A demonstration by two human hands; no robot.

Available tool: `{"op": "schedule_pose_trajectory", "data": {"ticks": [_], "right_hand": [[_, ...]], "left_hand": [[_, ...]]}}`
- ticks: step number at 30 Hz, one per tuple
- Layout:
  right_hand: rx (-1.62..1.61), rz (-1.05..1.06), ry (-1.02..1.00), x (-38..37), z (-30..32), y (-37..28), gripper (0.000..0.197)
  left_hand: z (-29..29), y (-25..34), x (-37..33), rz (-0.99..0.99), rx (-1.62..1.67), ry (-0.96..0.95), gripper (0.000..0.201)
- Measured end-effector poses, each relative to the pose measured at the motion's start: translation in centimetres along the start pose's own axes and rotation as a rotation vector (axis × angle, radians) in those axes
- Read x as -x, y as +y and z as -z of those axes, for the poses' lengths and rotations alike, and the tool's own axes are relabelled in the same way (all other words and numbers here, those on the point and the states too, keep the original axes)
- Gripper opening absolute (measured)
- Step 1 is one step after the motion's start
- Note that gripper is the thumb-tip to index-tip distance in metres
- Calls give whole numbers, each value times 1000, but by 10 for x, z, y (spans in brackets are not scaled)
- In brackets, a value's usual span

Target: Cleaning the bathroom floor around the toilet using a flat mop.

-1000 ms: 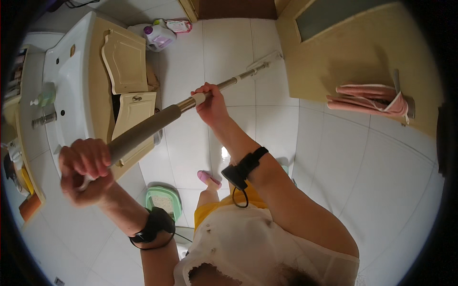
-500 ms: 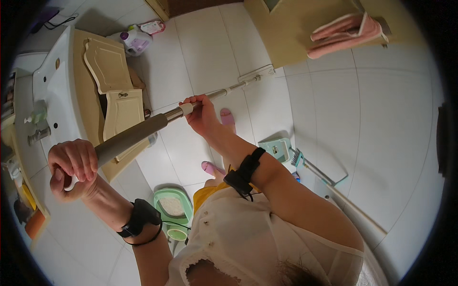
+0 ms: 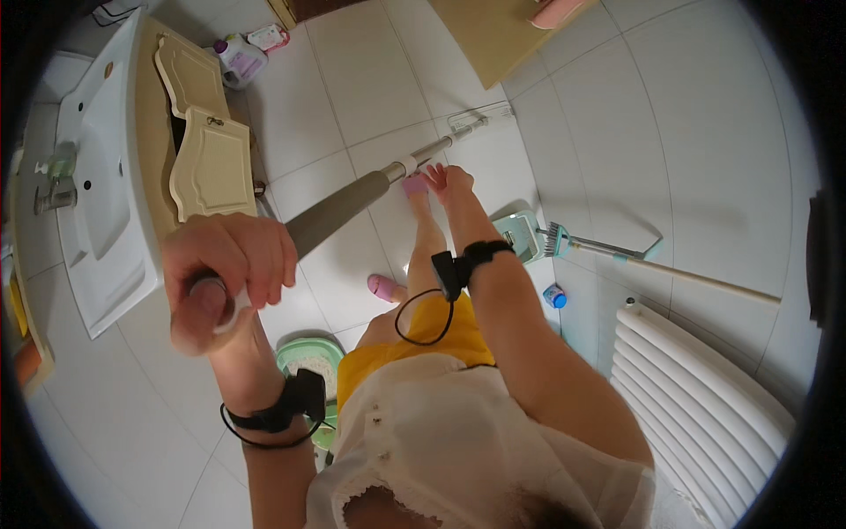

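My left hand (image 3: 225,273) wraps round the grey grip at the upper end of a long-handled flat mop (image 3: 339,207), thumb over its tip. The metal pole slants away to the upper right. Its flat white head (image 3: 480,117) lies on the floor tiles against the foot of the wall. My right hand (image 3: 449,181) is beside the lower pole, fingers spread and apart, holding nothing. Whether a fingertip touches the pole I cannot tell. Each of my wrists bears a black strapped device with a cable.
A white washbasin (image 3: 106,194) over a cream cabinet (image 3: 211,167) with a door ajar stands left. Bottles (image 3: 240,62) sit beyond it. At right are a dustpan (image 3: 522,234), a broom (image 3: 670,264), a blue container (image 3: 554,295) and a white radiator (image 3: 696,397). A green tub (image 3: 308,348) stands below.
My right hand has come off the pole and opened. My left hand has moved right and nearer, still on the grip. The view has shifted, bringing the radiator into sight.
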State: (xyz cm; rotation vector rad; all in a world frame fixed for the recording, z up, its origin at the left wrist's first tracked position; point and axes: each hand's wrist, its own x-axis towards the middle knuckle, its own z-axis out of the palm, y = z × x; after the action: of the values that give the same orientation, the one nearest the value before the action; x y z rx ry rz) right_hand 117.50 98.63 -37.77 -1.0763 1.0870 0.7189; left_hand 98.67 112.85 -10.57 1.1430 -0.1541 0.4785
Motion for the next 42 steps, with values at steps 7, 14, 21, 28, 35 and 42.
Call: {"op": "schedule_pose_trajectory", "data": {"ticks": [7, 14, 21, 28, 35, 42], "right_hand": [[163, 87, -204, -31, -18, -10, 16], [-50, 149, -159, 3, 5, 27, 18], [-463, 53, -379, 18, 43, 23, 8], [-188, -98, -399, 67, 65, 9, 21], [-247, -386, -552, 85, 14, 49, 20], [-23, -510, -728, 52, -14, 66, 27]], "left_hand": [[-59, -19, 34, -37, -76, 224, 6], [-80, -17, 53, -170, -121, 1029, 19], [-74, 4, 13, -102, -127, 259, 26], [-101, 37, -40, -48, -151, -326, 30], [-146, 61, -48, -43, -365, -595, 37], [-155, 25, 10, -41, -521, -155, 13]]}}
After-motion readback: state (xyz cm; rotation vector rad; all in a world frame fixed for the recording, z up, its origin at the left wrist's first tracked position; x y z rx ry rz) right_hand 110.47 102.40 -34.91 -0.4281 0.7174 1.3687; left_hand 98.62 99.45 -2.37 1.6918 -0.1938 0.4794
